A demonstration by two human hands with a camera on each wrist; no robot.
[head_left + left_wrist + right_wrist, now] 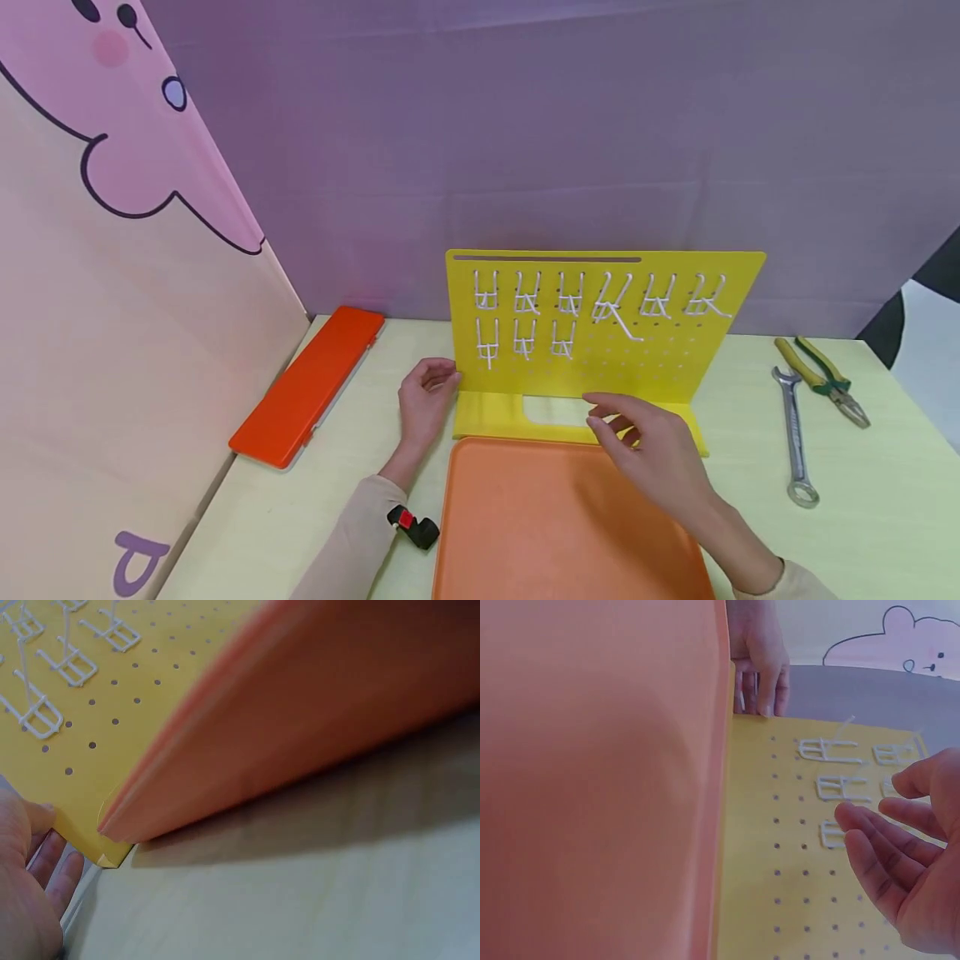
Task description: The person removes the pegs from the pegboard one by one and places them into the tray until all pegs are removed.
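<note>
A yellow pegboard [637, 358] stands upright on its base, with several white wire hooks [527, 292] in two rows on it. One hook in the upper row has a longer arm that juts forward. At the board's lower left edge, my left hand [427, 402] holds the side, thumb against the edge, the other fingers bent beside it. My right hand [656, 446] hovers in front of the board's lower part, above the orange tray [525, 517]. Its fingers are loosely bent and apart, with nothing between them, as the right wrist view [900, 855] also shows.
A red flat case [311, 387] lies on the table [360, 508] at the left. On the right are a combination wrench [795, 437] and pliers [825, 379] with yellow-green handles. The tray sits right before the board's base. A purple cloth wall [525, 150] rises behind.
</note>
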